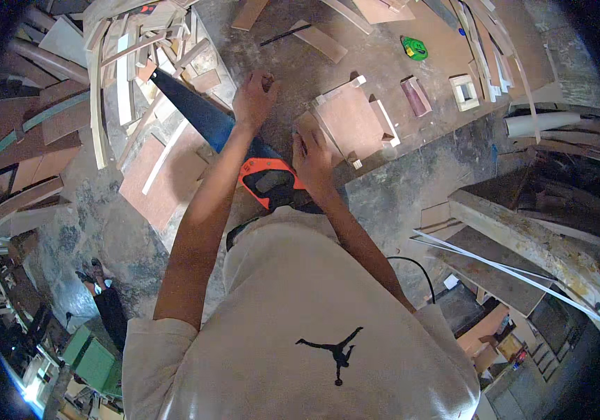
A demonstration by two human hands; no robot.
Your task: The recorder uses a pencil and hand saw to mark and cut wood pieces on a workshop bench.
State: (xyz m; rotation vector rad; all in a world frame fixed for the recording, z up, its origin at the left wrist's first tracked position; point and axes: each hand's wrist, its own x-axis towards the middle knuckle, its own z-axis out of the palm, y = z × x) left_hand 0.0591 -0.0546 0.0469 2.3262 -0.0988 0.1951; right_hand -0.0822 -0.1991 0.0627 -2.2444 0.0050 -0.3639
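My left hand (pixel 254 103) is over the worktable, its fingers curled closed; whatever may be in them is too small to make out. To its right and nearer to me, my right hand (pixel 312 155) has bent fingers against a small brown piece of wood (pixel 308 124). That piece lies beside the left edge of a square wooden panel (pixel 352 122), which has light strips and small blocks around its edges. Beneath my left forearm a handsaw lies slantwise, with a blue blade (pixel 191 108) and an orange-and-black handle (pixel 269 166) close to my body.
Wood offcuts (pixel 167 52) pile up at the far left. A thin board (pixel 147 183) lies at the left corner. Farther right are a green tape measure (pixel 414 48), a reddish block (pixel 416 96) and a small square frame (pixel 464 92). Long strips (pixel 485 45) line the right side.
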